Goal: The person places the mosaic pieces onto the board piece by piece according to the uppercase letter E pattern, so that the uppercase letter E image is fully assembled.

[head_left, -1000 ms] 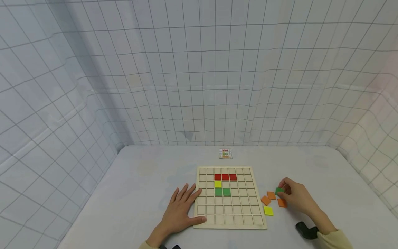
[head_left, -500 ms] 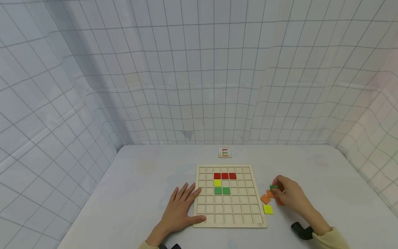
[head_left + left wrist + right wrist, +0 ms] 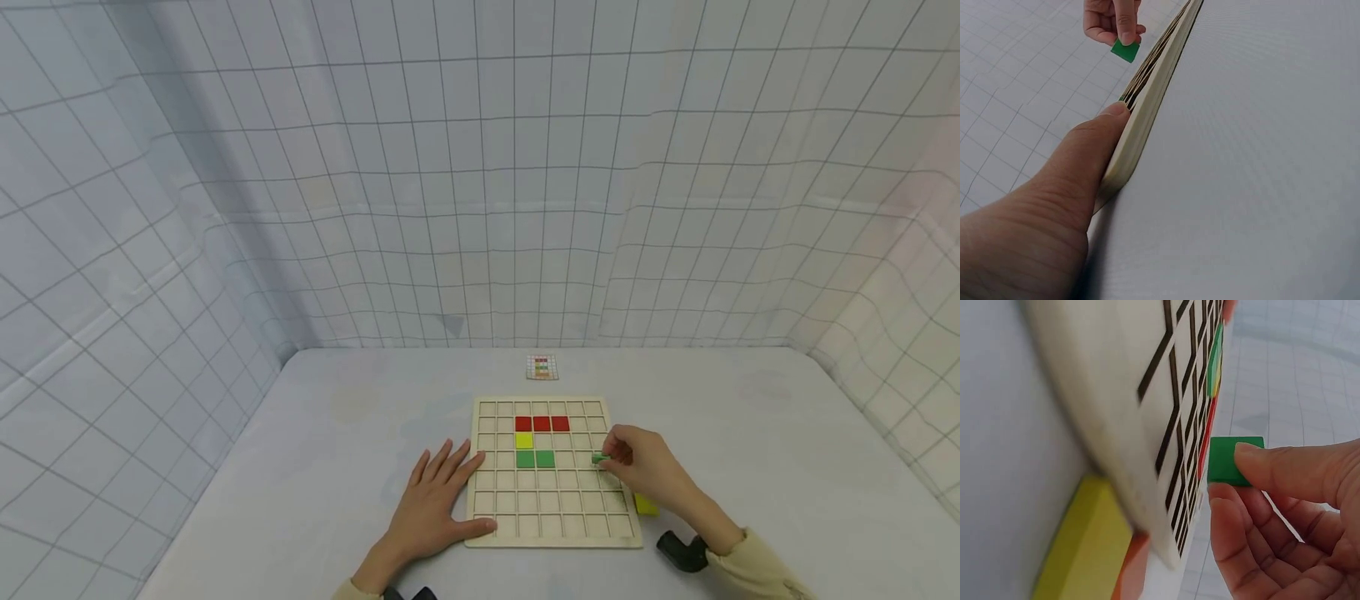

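My right hand (image 3: 637, 460) pinches a green square tile (image 3: 1225, 461) between thumb and fingers, over the right part of a pale wooden grid board (image 3: 558, 504). In the left wrist view the same tile (image 3: 1125, 51) hangs from the fingertips above the board. My left hand (image 3: 433, 512) lies spread with straight fingers along the board's left edge, its thumb on the lower left corner. Set in the grid are a row of red tiles (image 3: 542, 424), one yellow tile (image 3: 523, 440) and two green tiles (image 3: 535, 459).
A loose yellow tile (image 3: 647, 505) lies by the board's right edge. Beside it an orange tile (image 3: 1130, 569) shows in the right wrist view. Behind the board lies a small card (image 3: 542, 367) with a coloured grid pattern. White grid-lined cloth (image 3: 487, 208) walls the table.
My right hand has lifted the green tile from among the loose tiles and carried it left over the board. My left hand has stayed in place.
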### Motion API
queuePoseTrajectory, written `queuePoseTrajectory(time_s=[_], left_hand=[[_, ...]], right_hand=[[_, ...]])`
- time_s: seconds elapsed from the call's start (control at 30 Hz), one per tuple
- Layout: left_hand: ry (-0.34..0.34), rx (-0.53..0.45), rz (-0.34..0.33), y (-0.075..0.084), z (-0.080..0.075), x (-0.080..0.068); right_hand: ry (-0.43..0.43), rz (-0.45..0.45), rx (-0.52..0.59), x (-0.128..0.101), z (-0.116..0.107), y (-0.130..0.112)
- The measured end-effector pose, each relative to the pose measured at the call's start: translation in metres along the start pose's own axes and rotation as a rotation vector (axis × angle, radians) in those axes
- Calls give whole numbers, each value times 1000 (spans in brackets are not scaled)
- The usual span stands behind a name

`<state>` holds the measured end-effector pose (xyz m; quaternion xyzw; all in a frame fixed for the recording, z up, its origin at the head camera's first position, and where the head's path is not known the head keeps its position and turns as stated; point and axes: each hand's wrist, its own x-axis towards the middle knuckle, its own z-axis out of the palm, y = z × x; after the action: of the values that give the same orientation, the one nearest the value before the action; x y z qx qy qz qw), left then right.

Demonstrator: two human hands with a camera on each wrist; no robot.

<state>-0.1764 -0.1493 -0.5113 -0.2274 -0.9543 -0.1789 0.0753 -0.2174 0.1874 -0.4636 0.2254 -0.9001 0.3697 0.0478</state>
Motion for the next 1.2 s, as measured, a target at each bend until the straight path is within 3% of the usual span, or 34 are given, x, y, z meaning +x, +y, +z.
queuePoseTrajectory(time_s=[0.2,0.63,1.2], left_hand=[[-3,-1,2,0,1,0],[-3,-3,-4,-2,3,0],[-13,-13,-13,1,-1,-1]], right_hand=[[-40,-56,32,10,15,-7],[-65,-78,-3,23,27,-14],[-77,52,-136,25,29,-20]])
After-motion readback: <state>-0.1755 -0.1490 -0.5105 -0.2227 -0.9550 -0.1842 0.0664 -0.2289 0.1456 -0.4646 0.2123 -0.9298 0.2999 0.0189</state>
